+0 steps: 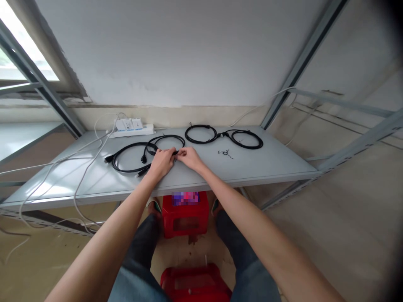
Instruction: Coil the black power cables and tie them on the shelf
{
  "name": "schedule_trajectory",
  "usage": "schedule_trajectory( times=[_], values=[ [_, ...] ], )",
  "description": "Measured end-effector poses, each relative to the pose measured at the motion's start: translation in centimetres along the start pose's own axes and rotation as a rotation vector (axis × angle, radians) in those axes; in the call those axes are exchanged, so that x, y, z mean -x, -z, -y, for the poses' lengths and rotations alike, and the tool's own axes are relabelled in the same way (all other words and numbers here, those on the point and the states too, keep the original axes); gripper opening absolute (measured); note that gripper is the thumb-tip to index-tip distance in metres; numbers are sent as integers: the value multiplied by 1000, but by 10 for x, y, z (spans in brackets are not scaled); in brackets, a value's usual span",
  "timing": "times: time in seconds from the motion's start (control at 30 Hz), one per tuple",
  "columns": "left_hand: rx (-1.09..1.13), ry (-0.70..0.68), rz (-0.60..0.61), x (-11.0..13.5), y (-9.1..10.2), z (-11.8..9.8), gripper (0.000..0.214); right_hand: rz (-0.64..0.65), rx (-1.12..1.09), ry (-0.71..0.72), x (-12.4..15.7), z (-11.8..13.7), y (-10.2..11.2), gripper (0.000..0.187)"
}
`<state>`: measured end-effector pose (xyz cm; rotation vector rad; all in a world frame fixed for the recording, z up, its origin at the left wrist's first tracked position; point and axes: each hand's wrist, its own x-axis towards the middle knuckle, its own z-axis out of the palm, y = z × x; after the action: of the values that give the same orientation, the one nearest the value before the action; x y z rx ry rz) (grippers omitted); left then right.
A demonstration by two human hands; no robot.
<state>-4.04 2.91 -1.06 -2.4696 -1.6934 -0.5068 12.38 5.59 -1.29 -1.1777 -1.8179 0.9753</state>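
Observation:
My left hand (162, 161) and my right hand (189, 157) meet at the near side of a coiled black cable (166, 138) on the grey shelf (270, 161). Both have their fingers pinched on that cable where its loop comes together. A larger black cable loop (126, 157) with a plug end lies just left of my left hand. Two more coiled black cables sit farther back, one round coil (200, 134) and one (247, 139) to its right. A small black twist tie (225, 153) lies right of my right hand.
A white power strip (132, 128) with white adapters stands at the back left, and white cords (85, 167) trail over the shelf's left edge. Metal frame struts cross on both sides. Two red plastic stools (185, 214) stand under the shelf between my legs.

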Motion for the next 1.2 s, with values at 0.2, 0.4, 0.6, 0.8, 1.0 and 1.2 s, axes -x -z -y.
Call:
schedule_trajectory(
  times=[0.2, 0.4, 0.6, 0.8, 1.0, 1.2],
  values=[
    [-14, -5, 3, 1, 0, -1, 24, -75, 362, 150, 15, -2, -4, 9],
    [29, -8, 8, 2, 2, -2, 29, -67, 806, 268, 30, 18, -5, 24],
    [113, -28, 0, 4, 5, -1, 40, 9, 1036, 300, 34, 28, -14, 31],
    [90, -16, 3, 3, 4, -1, 37, -39, 955, 244, 36, 26, -14, 32],
    [83, -20, -28, 2, 3, -1, 40, -141, 512, 118, 18, 6, -4, 18],
    [91, 1, -42, 3, 4, -1, 33, -42, 125, 135, 7, -10, 1, 38]
  ],
)
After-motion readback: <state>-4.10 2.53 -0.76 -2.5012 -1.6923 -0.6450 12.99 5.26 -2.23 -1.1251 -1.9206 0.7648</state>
